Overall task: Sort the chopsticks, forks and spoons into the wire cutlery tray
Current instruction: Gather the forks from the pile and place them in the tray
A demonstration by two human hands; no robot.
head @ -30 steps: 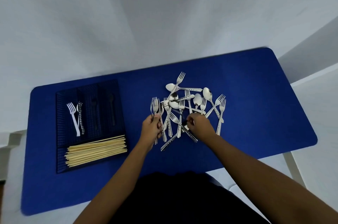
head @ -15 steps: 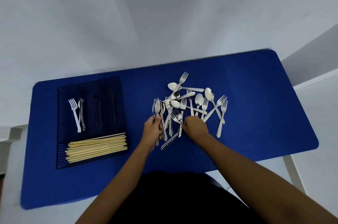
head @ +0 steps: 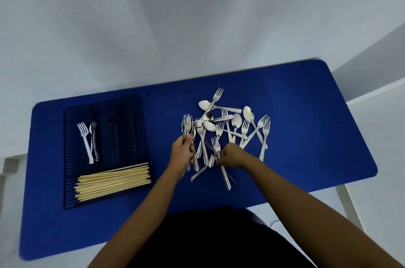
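Note:
A loose pile of steel forks and spoons [head: 230, 123] lies in the middle of the blue table [head: 306, 136]. My left hand [head: 183, 153] grips a bunch of forks [head: 187, 125] by their handles, tines pointing away. My right hand [head: 232, 156] pinches a single fork [head: 220, 158] at the pile's near edge, its handle sticking out toward me. The black wire cutlery tray [head: 70, 180] sits at the left. It holds two forks [head: 86, 140] in a far slot and a stack of chopsticks [head: 114, 180] in the near compartment.
The tray's other far slots [head: 122, 132] look dark, with contents I cannot make out. A white wall rises behind the table. My dark clothing fills the bottom of the view.
My right hand has taken one fork out of the pile's near edge and drawn it toward me. My left hand stays in place with its bunch of forks.

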